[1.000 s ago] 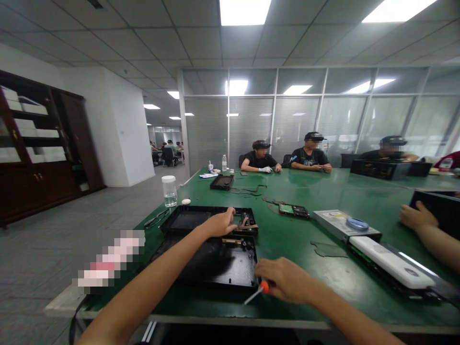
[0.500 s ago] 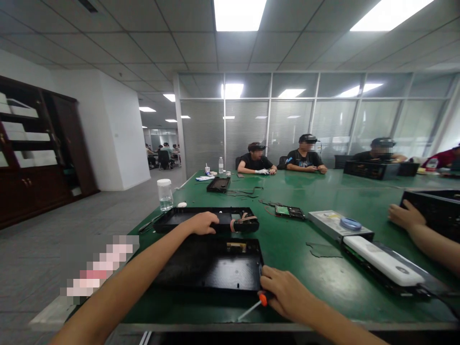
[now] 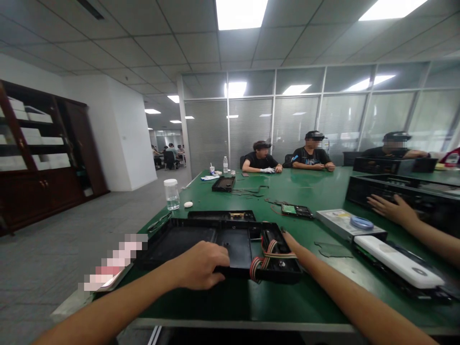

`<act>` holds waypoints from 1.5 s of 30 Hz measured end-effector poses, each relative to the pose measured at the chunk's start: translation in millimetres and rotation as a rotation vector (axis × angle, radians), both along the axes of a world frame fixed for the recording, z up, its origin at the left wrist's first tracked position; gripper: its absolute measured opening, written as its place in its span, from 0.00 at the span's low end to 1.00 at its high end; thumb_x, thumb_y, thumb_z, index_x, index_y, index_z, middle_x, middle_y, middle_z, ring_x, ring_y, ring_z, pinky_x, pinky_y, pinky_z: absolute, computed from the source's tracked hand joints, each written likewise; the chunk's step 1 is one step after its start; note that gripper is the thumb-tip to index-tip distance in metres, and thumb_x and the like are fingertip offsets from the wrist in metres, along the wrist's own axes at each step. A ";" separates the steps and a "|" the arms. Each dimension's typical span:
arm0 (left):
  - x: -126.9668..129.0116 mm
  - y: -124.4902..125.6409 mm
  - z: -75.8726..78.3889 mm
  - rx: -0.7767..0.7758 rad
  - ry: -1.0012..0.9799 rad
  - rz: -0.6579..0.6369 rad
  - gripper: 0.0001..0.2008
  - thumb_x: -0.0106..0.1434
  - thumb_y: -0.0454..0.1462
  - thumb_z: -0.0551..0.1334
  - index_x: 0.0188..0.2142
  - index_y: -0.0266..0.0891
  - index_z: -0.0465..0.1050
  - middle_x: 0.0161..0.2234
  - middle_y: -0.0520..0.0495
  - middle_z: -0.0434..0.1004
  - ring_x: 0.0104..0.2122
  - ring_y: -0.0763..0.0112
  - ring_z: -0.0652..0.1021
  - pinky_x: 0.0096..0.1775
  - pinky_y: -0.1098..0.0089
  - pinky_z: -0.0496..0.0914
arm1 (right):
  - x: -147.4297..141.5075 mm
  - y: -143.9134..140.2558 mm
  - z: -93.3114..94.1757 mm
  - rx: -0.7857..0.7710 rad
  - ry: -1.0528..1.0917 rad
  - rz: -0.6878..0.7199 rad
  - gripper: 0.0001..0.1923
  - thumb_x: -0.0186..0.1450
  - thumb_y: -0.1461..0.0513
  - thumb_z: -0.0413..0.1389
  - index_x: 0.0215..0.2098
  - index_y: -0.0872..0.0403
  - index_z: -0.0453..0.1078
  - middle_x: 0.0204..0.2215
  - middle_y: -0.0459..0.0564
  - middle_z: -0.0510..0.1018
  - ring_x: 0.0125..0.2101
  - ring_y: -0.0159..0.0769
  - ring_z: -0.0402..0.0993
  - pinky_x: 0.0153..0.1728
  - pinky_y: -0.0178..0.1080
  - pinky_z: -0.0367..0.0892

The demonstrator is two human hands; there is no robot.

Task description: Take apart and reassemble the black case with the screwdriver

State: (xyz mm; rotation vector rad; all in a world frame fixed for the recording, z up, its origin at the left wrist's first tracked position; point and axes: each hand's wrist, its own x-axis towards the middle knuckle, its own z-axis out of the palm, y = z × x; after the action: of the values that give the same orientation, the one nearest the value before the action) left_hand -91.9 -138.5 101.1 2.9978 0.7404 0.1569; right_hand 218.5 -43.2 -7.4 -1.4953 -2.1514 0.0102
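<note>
Left hand [image 3: 201, 263] clamped over near edge of black plastic casing [image 3: 201, 239], lying flat at near side of green worktop [image 3: 323, 191]. Right hand [image 3: 289, 238] mostly hidden behind casing's right end beside striped ribbon cable [image 3: 268, 256]; grip impossible to tell. Second black tray [image 3: 221, 215] just behind. Another person's hand [image 3: 390, 209] resting on black chassis [image 3: 402, 191] at right.

The black tray [image 3: 201, 239] gripped by the left hand [image 3: 201, 263] is seen to be moulded plastic with a dull, slightly shiny finish, and the striped ribbon cable [image 3: 268, 254] at its end looks like soft plastic. The table [image 3: 323, 297] is covered in a smooth green mat with a faint sheen. A glossy white plastic case [image 3: 395, 261] and a clear plastic jar [image 3: 171, 194] are also seen.
</note>
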 end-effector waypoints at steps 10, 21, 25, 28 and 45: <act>-7.8 23.2 -50.8 -0.066 0.193 0.109 0.09 0.50 0.42 0.64 0.31 0.42 0.72 0.30 0.50 0.74 0.32 0.66 0.74 0.32 0.72 0.65 | 70.6 26.6 -2.2 -0.120 -0.112 -0.313 0.16 0.64 0.55 0.44 0.35 0.57 0.68 0.33 0.54 0.74 0.32 0.38 0.71 0.32 0.37 0.62; 20.8 148.6 -69.6 0.137 -0.041 0.247 0.16 0.58 0.37 0.58 0.46 0.36 0.67 0.44 0.42 0.70 0.45 0.62 0.69 0.46 0.68 0.62 | 13.6 16.0 -10.1 -0.174 -0.190 -0.054 0.10 0.59 0.60 0.48 0.32 0.54 0.70 0.31 0.51 0.76 0.32 0.37 0.70 0.30 0.33 0.58; 16.3 164.7 -81.8 0.015 -0.053 0.119 0.13 0.58 0.31 0.56 0.43 0.41 0.70 0.42 0.49 0.73 0.43 0.67 0.71 0.47 0.71 0.61 | 30.1 15.8 -6.2 -0.214 -0.313 -0.207 0.11 0.58 0.59 0.49 0.35 0.53 0.71 0.33 0.54 0.76 0.32 0.40 0.71 0.29 0.35 0.58; 7.3 161.9 -78.7 -0.018 -0.072 0.078 0.18 0.57 0.33 0.58 0.48 0.43 0.67 0.41 0.50 0.73 0.42 0.67 0.72 0.46 0.70 0.61 | 36.9 17.1 -3.1 -0.236 -0.233 -0.168 0.10 0.58 0.60 0.49 0.33 0.54 0.70 0.31 0.53 0.75 0.30 0.37 0.70 0.28 0.34 0.57; 11.7 138.3 -83.0 0.381 -0.171 -0.060 0.08 0.64 0.34 0.50 0.34 0.36 0.67 0.41 0.44 0.65 0.42 0.68 0.67 0.45 0.68 0.62 | 19.4 17.7 -7.7 -0.117 0.135 0.092 0.14 0.60 0.56 0.47 0.26 0.56 0.67 0.19 0.43 0.68 0.21 0.29 0.60 0.24 0.32 0.52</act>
State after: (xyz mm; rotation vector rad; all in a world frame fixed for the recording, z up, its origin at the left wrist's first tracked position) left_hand -80.2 -0.2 18.1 3.2957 0.6678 0.6086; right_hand 237.9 -25.5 -15.1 -1.4153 -2.1397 0.2661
